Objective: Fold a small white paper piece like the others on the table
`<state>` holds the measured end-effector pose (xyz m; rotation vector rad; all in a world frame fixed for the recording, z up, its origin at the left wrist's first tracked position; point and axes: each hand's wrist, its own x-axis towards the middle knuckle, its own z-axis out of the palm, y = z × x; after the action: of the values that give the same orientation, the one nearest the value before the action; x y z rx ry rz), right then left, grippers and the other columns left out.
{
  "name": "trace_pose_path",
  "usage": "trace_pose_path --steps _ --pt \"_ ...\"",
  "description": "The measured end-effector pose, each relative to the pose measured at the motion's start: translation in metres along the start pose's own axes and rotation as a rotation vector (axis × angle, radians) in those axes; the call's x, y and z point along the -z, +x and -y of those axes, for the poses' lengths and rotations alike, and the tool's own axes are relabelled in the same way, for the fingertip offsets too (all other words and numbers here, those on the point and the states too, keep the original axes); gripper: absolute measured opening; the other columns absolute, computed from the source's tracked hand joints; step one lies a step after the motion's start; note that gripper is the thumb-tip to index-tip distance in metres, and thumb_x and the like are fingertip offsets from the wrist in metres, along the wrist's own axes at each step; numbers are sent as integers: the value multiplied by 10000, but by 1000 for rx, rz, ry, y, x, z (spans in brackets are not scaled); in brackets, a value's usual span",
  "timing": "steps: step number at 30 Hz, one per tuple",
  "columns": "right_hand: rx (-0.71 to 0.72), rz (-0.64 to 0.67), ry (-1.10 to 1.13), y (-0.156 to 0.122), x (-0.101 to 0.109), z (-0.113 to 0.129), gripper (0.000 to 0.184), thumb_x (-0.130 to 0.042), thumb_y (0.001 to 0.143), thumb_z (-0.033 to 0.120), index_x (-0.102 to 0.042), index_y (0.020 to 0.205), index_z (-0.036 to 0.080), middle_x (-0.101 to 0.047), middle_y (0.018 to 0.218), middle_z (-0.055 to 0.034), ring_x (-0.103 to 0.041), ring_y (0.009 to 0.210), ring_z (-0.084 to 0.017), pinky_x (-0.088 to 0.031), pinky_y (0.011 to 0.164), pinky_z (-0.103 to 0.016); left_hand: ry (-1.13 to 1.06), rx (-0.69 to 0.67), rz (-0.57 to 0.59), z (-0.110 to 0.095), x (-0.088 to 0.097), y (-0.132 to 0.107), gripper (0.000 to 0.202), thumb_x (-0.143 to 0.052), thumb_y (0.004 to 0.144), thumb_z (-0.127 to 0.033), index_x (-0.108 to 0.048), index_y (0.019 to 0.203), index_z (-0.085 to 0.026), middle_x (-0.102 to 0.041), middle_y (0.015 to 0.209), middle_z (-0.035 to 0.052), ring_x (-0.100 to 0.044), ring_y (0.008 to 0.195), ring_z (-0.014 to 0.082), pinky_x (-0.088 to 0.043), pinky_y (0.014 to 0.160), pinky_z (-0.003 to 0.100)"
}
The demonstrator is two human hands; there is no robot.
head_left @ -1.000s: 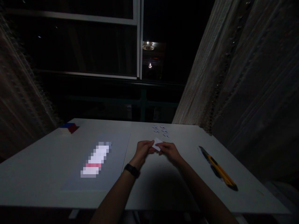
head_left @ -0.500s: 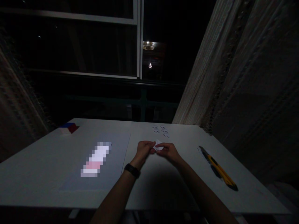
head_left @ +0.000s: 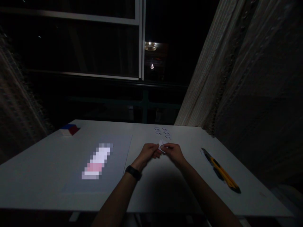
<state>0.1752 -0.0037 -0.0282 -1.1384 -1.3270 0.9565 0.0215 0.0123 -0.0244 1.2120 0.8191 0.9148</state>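
Note:
A small white piece of folded paper [head_left: 162,142] is held between my two hands above the white table [head_left: 151,195]; its pointed tip sticks up between the fingers. My left hand [head_left: 148,152] pinches its left side with thumb and fingers. On the other side, my right hand [head_left: 174,151] grips the paper with thumb and forefinger. The fingers hide its lower part. Just beyond the hands lie several small white pieces with dark marks [head_left: 163,132], set in rows.
On the right lies a yellow and black utility knife [head_left: 221,170]. A large pale sheet [head_left: 115,179] is at the left, with a bright, pixelated phone-like shape [head_left: 98,160] on it. A multicoloured block [head_left: 69,129] sits at the far left. Curtains [head_left: 201,78] flank the dark window.
Both hands have shifted slightly on the paper, my right hand a little to the right. More of the paper's upper point now shows between them.

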Motion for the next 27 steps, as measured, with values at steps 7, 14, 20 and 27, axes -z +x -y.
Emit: trace_pose_path --steps 7,14,20,27 --pt "-7 -2 -11 2 0 -2 249 -706 555 370 -688 670 150 -622 573 -23 -540 537 -144 -430 550 -292 41 -30 -59 -1 -2 0 383 -610 652 -463 -631 666 -81 -663 651 117 -553 457 111 -362 451 210" --pt "187 25 -158 0 4 9 141 -737 538 326 -708 630 223 -520 1193 -61 -478 1072 -258 -408 859 -368 135 -92 -155 -4 -2 -1 359 -609 651 -455 -628 570 -106 -597 474 62 -511 427 111 -347 447 213" --pt "205 173 -205 -1 6 7 82 -724 557 280 -703 609 220 -619 927 -45 -576 880 -204 -437 809 -358 435 -182 -128 1 0 -3 348 -552 688 -444 -648 572 -130 -606 493 38 -527 483 127 -361 493 216" --pt "252 141 -323 -3 3 3 55 -682 614 262 -689 604 208 -631 702 -18 -589 704 -165 -447 705 -314 544 -290 -108 0 -2 -3 437 -450 754 -469 -635 554 -128 -579 493 22 -498 496 117 -330 476 210"
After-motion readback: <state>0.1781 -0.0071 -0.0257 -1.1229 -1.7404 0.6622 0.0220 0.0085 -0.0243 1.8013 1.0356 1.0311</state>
